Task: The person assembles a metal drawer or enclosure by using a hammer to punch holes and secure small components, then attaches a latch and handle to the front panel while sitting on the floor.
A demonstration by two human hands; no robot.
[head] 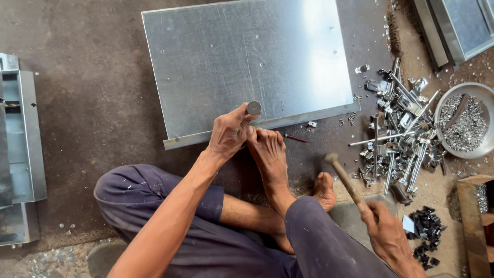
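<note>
Head view, looking down: pinching a round-topped steel punch [253, 107] between the thumb and curled fingers [237, 117] of the left hand [229, 135], standing it upright on the folded near edge of the galvanised sheet [247, 67] just beyond the fingertips. Bracing a bare foot [267, 154] right beside that hand, toes touching the sheet's edge. Gripping a wooden-handled hammer [346, 183] in the right hand [386, 234], fingers wrapped tight low on the handle, head hanging well apart from the punch. Judging by this, punching along the edge, between blows. Calling for a square hit on the punch top, clear of thumb and toes. Lying beyond the right fingers: loose metal fittings [401, 134] and a bowl [465, 85].
</note>
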